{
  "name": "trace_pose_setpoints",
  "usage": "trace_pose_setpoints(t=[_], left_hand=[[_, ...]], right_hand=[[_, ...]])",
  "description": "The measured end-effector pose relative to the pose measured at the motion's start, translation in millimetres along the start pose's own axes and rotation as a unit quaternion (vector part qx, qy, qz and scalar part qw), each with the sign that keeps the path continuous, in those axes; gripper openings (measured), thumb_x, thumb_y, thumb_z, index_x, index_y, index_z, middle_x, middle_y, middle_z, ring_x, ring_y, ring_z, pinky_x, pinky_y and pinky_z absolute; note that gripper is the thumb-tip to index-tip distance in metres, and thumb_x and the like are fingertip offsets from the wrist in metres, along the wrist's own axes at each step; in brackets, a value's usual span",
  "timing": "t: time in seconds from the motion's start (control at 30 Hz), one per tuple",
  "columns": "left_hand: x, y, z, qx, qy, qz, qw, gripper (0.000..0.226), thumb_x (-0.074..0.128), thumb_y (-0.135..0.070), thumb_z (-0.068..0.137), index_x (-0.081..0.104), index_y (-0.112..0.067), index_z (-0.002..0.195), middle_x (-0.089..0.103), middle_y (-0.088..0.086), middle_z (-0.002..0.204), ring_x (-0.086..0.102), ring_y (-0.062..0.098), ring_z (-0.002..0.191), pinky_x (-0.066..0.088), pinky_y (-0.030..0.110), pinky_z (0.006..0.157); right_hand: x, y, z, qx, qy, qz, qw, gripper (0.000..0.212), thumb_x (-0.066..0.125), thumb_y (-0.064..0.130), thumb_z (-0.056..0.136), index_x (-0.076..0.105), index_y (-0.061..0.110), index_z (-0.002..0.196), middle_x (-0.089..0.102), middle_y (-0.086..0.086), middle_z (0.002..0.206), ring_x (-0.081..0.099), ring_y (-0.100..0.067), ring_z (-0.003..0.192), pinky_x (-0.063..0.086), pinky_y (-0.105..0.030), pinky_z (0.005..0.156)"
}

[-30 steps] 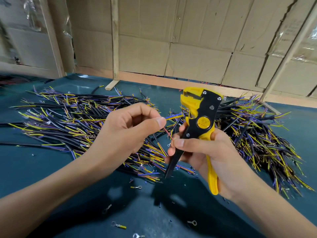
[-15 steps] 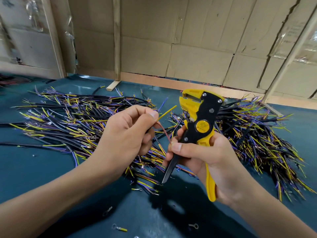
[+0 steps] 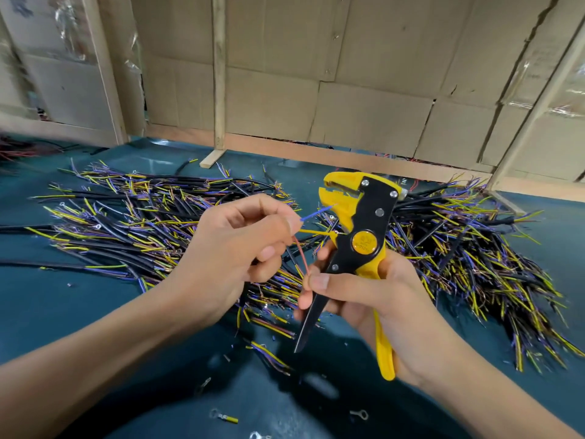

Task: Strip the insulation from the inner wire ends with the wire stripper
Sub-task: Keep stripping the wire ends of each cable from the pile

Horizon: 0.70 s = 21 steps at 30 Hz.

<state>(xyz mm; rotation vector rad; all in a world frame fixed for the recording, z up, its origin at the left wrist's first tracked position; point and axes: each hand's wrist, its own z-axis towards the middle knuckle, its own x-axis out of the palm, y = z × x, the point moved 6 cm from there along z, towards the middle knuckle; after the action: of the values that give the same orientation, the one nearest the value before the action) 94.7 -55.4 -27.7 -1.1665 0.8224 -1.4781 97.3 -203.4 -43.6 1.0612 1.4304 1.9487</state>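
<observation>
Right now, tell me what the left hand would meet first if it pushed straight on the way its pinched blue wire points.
The left hand would probably meet the yellow-and-black wire stripper first; the blue wire tip already reaches its open yellow head, though depth is unclear.

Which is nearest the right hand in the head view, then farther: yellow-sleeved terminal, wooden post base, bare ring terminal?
From the right hand:
1. Bare ring terminal, on the mat just below that hand.
2. Yellow-sleeved terminal, low and further left.
3. Wooden post base, at the table's far edge, upper left.
</observation>
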Motion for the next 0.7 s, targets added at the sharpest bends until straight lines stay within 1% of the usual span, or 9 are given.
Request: trace_pose_setpoints(t=[0.13,0.23,0.3,0.37,0.43,0.5,0.57,0.63,0.7], left_hand=[[-2.7,-1.0,2.9,-0.045,0.013,-0.024,0.999,0.018,0.063,-0.01,0.073,0.065,-0.016,0.056,0.035,0.012,0.071,0.025,0.006,0.04,0.018,0.011,0.037],[-8.2,-4.3,5.5,-0.068,0.041,-0.045,0.996,0.013,0.068,-0.008,0.065,0.061,-0.014,0.056,0.045,0.007,0.067,0.031,0.001,0.039,0.019,0.01,0.033],[-10.8,-7.8,5.8,-0.086,0.078,-0.055,0.992,0.009,0.069,-0.015,0.062,0.06,-0.014,0.059,0.05,-0.001,0.064,0.033,-0.001,0.04,0.021,0.009,0.031],[-13.3,-10.7,5.2,-0.102,0.106,-0.05,0.988,0.01,0.069,-0.02,0.063,0.061,-0.015,0.06,0.051,-0.002,0.065,0.034,-0.001,0.043,0.02,0.009,0.031],[-14.7,-11.9,4.7,-0.113,0.116,-0.027,0.986,0.011,0.07,-0.02,0.063,0.061,-0.014,0.06,0.05,-0.002,0.065,0.032,-0.001,0.044,0.016,0.009,0.033],[-13.9,-12.2,4.0,-0.114,0.116,-0.006,0.987,0.011,0.071,-0.019,0.063,0.061,-0.014,0.059,0.05,-0.002,0.062,0.031,-0.001,0.042,0.014,0.009,0.035],[-11.9,-12.3,4.1,-0.109,0.116,0.005,0.987,0.012,0.068,-0.009,0.066,0.063,-0.016,0.058,0.05,-0.003,0.057,0.031,-0.001,0.042,0.014,0.009,0.036],[-11.6,-11.9,4.7,-0.107,0.114,0.013,0.988,0.023,0.06,-0.005,0.074,0.065,-0.018,0.056,0.049,-0.004,0.05,0.031,-0.001,0.042,0.015,0.008,0.036],[-12.1,-11.7,5.6,-0.107,0.113,0.012,0.988,0.026,0.056,-0.004,0.076,0.065,-0.018,0.056,0.05,-0.005,0.051,0.032,-0.002,0.039,0.016,0.007,0.036]], right_hand=[[-3.5,4.4,-2.1,0.013,0.03,-0.023,0.999,0.014,0.067,-0.004,0.08,0.07,0.006,0.089,0.066,-0.023,0.079,0.066,-0.035,0.066,0.057,-0.046,0.068],[-7.5,10.2,-3.8,0.014,0.051,-0.071,0.996,0.014,0.068,-0.003,0.079,0.068,0.002,0.092,0.067,-0.025,0.079,0.065,-0.036,0.066,0.057,-0.046,0.067],[-10.9,12.4,-4.7,0.015,0.06,-0.1,0.993,0.017,0.068,-0.004,0.077,0.064,-0.002,0.094,0.066,-0.025,0.079,0.064,-0.036,0.065,0.057,-0.046,0.067],[-14.1,13.3,-4.3,0.013,0.061,-0.16,0.985,0.019,0.068,-0.006,0.079,0.061,-0.002,0.096,0.067,-0.023,0.082,0.064,-0.031,0.068,0.056,-0.044,0.071],[-15.3,15.6,-4.2,0.008,0.069,-0.201,0.977,0.019,0.068,-0.003,0.078,0.061,0.001,0.096,0.067,-0.019,0.082,0.064,-0.025,0.069,0.055,-0.04,0.073],[-16.6,19.5,-4.9,0.0,0.073,-0.264,0.962,0.024,0.066,0.004,0.076,0.06,0.005,0.099,0.066,-0.006,0.084,0.064,-0.014,0.072,0.054,-0.029,0.076],[-16.3,20.5,-5.1,-0.004,0.077,-0.311,0.947,0.028,0.065,0.007,0.076,0.059,0.009,0.103,0.064,0.005,0.085,0.062,-0.004,0.076,0.053,-0.023,0.079],[-17.2,17.7,-5.1,0.007,0.079,-0.31,0.947,0.025,0.067,0.008,0.076,0.061,0.012,0.1,0.066,0.007,0.083,0.063,-0.006,0.075,0.055,-0.028,0.078],[-16.9,15.2,-3.8,0.013,0.077,-0.31,0.947,0.019,0.071,0.01,0.076,0.064,0.016,0.092,0.068,0.004,0.078,0.065,-0.012,0.07,0.056,-0.038,0.076]])
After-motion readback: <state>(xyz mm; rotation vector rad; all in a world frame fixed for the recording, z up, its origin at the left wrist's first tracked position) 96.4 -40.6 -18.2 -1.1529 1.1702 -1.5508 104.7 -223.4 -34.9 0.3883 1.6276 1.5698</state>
